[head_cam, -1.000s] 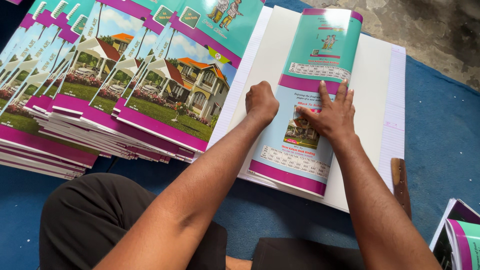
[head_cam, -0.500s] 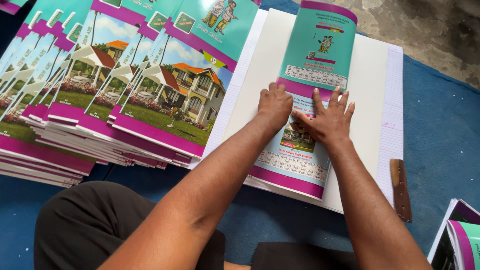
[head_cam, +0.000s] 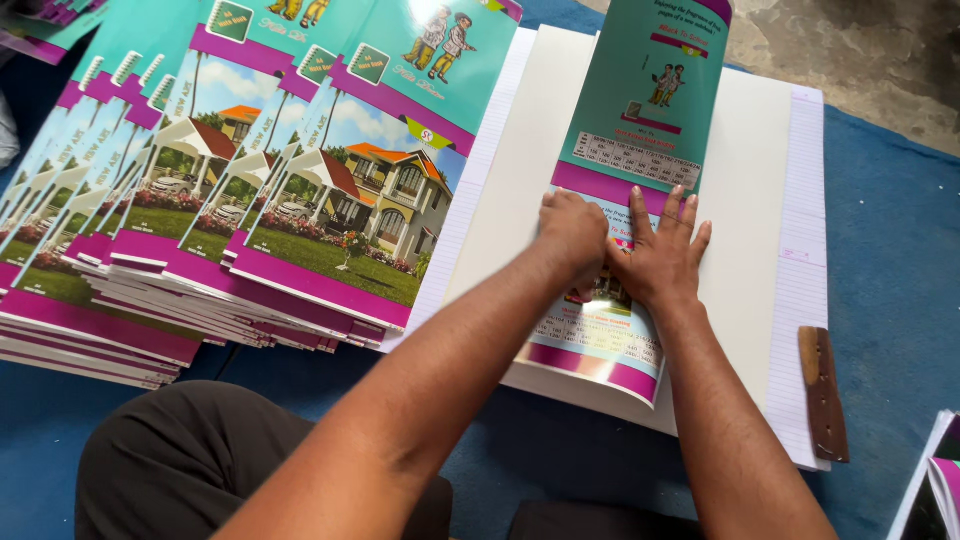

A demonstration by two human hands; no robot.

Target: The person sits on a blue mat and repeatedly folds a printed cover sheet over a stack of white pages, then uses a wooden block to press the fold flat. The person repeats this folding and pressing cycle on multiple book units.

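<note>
A teal and magenta notebook cover (head_cam: 640, 110) lies open on a stack of white ruled sheets (head_cam: 760, 200). My left hand (head_cam: 572, 230) is a closed fist pressing on the cover's middle fold. Right beside it, my right hand (head_cam: 665, 250) lies flat with fingers spread on the same fold. The cover's lower half (head_cam: 600, 345) curves down over the stack's near edge.
A fanned pile of finished notebooks (head_cam: 250, 190) with house pictures fills the left. A brown wooden stick (head_cam: 825, 395) lies at the sheets' right edge. More booklets (head_cam: 935, 480) sit at the bottom right. A blue mat (head_cam: 900, 250) covers the floor; my dark trouser knee (head_cam: 190, 465) is below.
Both hands have slid further up the cover along its fold, staying side by side. The view has shifted, so the cover and stacks sit lower and nearer.
</note>
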